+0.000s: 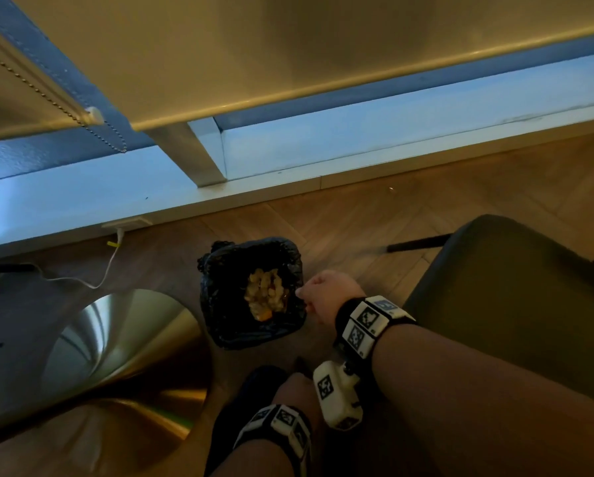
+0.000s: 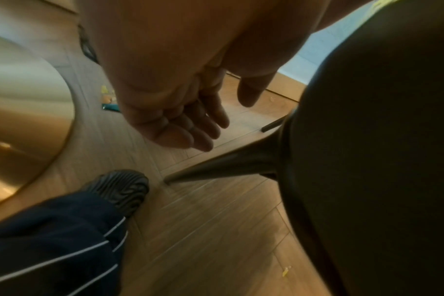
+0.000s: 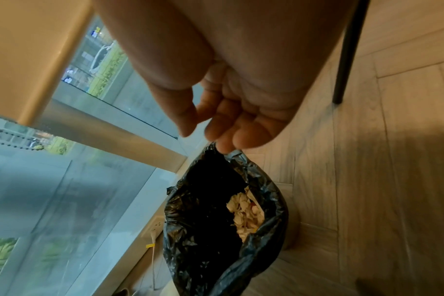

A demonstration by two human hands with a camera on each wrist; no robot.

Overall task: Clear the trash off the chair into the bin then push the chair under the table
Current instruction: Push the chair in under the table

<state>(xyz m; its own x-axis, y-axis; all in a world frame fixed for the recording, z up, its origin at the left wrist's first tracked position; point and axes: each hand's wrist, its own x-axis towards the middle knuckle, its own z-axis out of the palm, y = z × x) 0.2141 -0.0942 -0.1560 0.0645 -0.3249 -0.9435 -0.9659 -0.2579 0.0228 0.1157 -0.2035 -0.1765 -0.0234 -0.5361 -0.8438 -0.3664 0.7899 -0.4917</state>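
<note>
The bin (image 1: 220, 325), lined with a black bag, stands on the wood floor and holds crumpled paper trash (image 1: 264, 294). My right hand (image 1: 314, 294) hovers at the bin's right rim. In the right wrist view its fingers (image 3: 241, 130) hang loosely curled just above the liner edge (image 3: 241, 158), with the thumb apart and nothing held. My left hand (image 2: 226, 122) hangs low beside the dark chair seat (image 2: 368, 140), relaxed and empty. In the head view my left hand (image 1: 294, 383) is partly hidden by the right wrist camera. The chair (image 1: 512, 304) stands right of the bin.
The table's round gold base (image 1: 116, 356) lies left of the bin. A window sill (image 1: 288, 187) and a white cable (image 1: 106, 266) run behind it. My shoe (image 2: 122, 188) stands by a chair leg (image 2: 228, 164). A colourful wrapper (image 2: 109, 102) and a yellow scrap (image 2: 285, 272) lie on the floor.
</note>
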